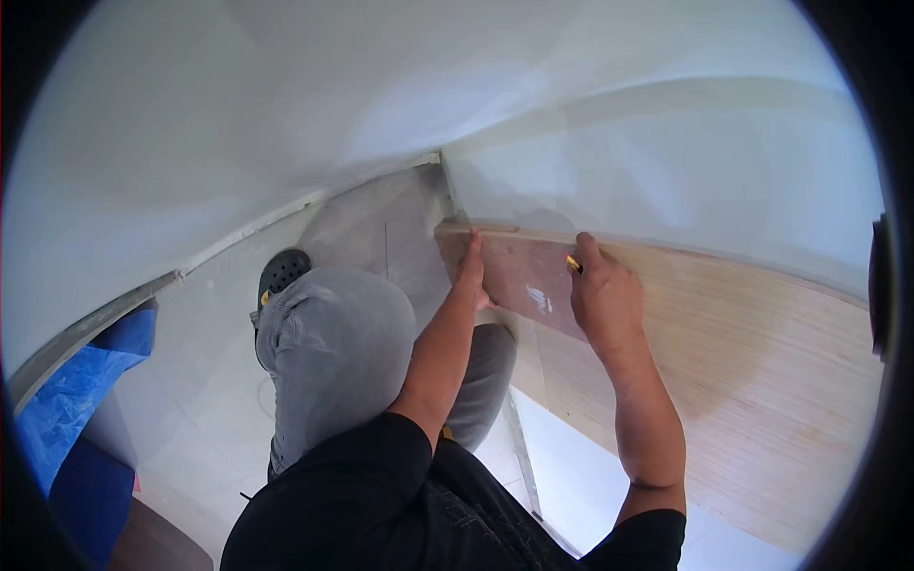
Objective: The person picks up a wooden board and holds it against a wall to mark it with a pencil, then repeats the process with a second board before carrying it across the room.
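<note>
A reddish-brown wooden board (522, 276) with a white smear on its face lies against the white wall. My left hand (473, 271) grips this board near its left end, fingers toward the upper edge and thumb by the lower edge. Closed around a short yellow and red pencil (572, 263), my right hand (609, 295) is over the board's right part, close to its upper edge. Most of the pencil is hidden in the fist. A long light wood panel (752, 371) extends to the right from beneath the right hand.
White walls (666, 162) meet in a corner behind the board. My bent knee (333, 328) and a black clog (284, 271) are on the grey floor (352, 224). Blue plastic sheeting (76, 390) lies at the far left. A dark object (879, 285) shows at the right edge.
</note>
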